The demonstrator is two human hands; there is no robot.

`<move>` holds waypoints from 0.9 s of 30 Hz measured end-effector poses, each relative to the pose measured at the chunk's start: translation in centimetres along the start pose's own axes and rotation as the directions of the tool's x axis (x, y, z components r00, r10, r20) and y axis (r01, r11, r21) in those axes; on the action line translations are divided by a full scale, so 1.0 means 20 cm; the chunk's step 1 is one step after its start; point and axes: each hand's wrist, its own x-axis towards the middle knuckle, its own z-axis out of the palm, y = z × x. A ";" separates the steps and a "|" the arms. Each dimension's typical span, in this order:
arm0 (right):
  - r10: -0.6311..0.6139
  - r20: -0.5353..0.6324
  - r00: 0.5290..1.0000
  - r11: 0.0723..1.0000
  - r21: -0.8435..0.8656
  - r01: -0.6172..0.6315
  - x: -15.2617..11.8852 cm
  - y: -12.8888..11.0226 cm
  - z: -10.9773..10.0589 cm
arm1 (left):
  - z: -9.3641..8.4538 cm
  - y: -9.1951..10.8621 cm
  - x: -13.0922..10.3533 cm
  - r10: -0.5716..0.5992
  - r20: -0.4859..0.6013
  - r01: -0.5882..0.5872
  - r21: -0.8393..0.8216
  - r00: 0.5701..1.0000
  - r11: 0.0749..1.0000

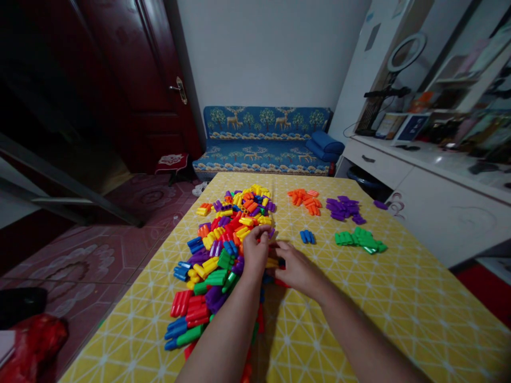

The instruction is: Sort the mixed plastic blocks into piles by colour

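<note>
My left hand (256, 249) is over the right edge of a heap of plastic bullet-shaped building blocks (215, 277). Its fingers curl down toward the blocks, and whatever they hold is hidden. Close beside it on the right, my right hand (297, 267) reaches in with thumb and fingers apart. A yellow block (272, 263) shows between the two hands; I cannot tell whether either touches it. The heap mixes red, yellow, blue, green, purple and orange blocks. Nearest to my right hand among the sorted pieces is a small blue group (307, 236).
Orange blocks (305, 201), purple blocks (344, 208) and green blocks (360, 240) lie in separate groups on the yellow patterned tablecloth (339, 330). One purple block (380, 205) is near the right edge. Behind stands a blue sofa (259, 149); a white dresser (439, 186) is at right.
</note>
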 end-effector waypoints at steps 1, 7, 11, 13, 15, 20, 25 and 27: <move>0.009 -0.024 1.000 0.999 0.040 -0.008 0.01 0.01 0.01 | 0.00 0.00 0.00 -0.002 -0.002 0.002 -0.005 1.000 1.000; 0.211 -0.204 0.956 0.890 0.444 -0.102 0.07 0.21 0.04 | 0.01 -0.01 0.01 -0.001 -0.002 0.001 0.013 1.000 1.000; 0.313 -0.228 0.922 0.828 0.542 -0.146 0.08 0.33 -0.01 | 0.01 0.01 -0.01 0.102 0.019 -0.104 0.181 0.995 0.978; 0.294 -0.187 0.937 0.862 0.477 -0.175 0.06 0.36 -0.04 | 0.01 0.01 -0.02 0.152 0.072 -0.167 0.308 0.986 0.936; 0.256 -0.090 0.962 0.909 0.361 -0.208 0.03 0.37 -0.08 | 0.00 0.02 -0.03 0.158 0.132 -0.199 0.404 0.979 0.893; 0.148 -0.145 0.978 0.989 0.013 -0.148 -0.02 0.28 -0.19 | 0.00 0.00 -0.03 0.120 0.175 -0.186 0.430 0.977 0.883; -0.015 0.061 0.998 0.978 -0.205 0.027 -0.04 0.13 -0.19 | 0.00 -0.02 -0.02 0.110 0.159 -0.165 0.389 0.981 0.906; 0.019 0.113 0.993 0.956 -0.293 0.015 -0.04 0.09 -0.14 | 0.00 -0.02 -0.02 0.105 0.152 -0.156 0.378 0.983 0.913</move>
